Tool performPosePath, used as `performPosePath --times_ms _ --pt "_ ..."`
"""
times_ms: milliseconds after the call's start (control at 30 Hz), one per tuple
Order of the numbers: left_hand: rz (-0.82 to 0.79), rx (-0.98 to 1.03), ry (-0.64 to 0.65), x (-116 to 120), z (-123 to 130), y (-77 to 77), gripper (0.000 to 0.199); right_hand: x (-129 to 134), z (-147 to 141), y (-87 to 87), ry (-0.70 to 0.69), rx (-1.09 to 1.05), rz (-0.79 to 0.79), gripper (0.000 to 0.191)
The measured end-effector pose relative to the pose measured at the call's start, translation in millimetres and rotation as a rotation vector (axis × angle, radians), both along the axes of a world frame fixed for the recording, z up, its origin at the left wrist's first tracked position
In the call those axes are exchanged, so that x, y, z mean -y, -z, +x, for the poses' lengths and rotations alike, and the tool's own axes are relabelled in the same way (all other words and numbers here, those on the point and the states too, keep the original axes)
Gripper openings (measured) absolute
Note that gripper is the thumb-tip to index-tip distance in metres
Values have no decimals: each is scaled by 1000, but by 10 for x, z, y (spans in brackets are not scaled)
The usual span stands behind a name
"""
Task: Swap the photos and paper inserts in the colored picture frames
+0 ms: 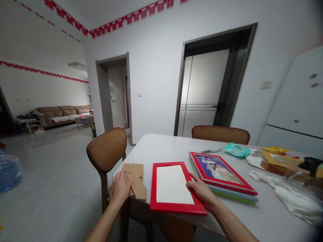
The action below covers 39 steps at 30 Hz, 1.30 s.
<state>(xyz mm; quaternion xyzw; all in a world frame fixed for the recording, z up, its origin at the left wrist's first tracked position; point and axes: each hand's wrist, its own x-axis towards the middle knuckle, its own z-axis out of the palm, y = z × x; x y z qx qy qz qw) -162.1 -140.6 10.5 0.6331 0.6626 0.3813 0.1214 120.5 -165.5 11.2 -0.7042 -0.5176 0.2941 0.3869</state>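
A red picture frame [153, 188] with a blank white panel inside its border lies at the table's near edge. My right hand [200, 191] grips its right side, thumb over the border. Left of the frame is a brown backing board [138, 171] with small metal fittings and a stand flap. My left hand [121, 186] is closed on the left part of this board, its fingertips partly hidden. Beyond my right hand, a red frame holding a photo [219, 169] tops a stack with light blue and green frames beneath.
The white table [161, 144] also bears a teal packet [236, 150], a white cloth [285, 193] and a yellow-brown package [280, 159] on the right. One wooden chair [108, 149] stands at the left edge, another chair [220, 133] at the far side.
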Motion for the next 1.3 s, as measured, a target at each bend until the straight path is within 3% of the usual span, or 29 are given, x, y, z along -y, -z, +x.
performPosePath --times_ms 133,233,367,467,600,667,833,1000,1300 --pt "79 8 286 238 697 -128 51 105 -121 -217 -33 -659 23 72" --pt "105 22 499 413 1144 -177 64 115 -182 -330 -21 -784 55 73" --pt "189 -31 628 531 1339 -271 42 78 -159 -318 -59 -824 77 73" --pt "282 -66 593 514 1235 -389 37 37 -83 -215 -47 -681 94 75" --pt "241 176 291 363 873 -429 38 -18 60 -27 16 -123 73 63" --pt "177 242 173 269 637 -333 34 -41 129 55 50 50 62 56" --pt "22 275 31 147 193 78 29 -82 198 175 71 345 62 48" --pt "-79 174 22 201 110 265 28 -91 170 250 33 554 77 44" --pt "-157 -69 100 306 116 219 37 -17 153 266 -3 718 74 33"
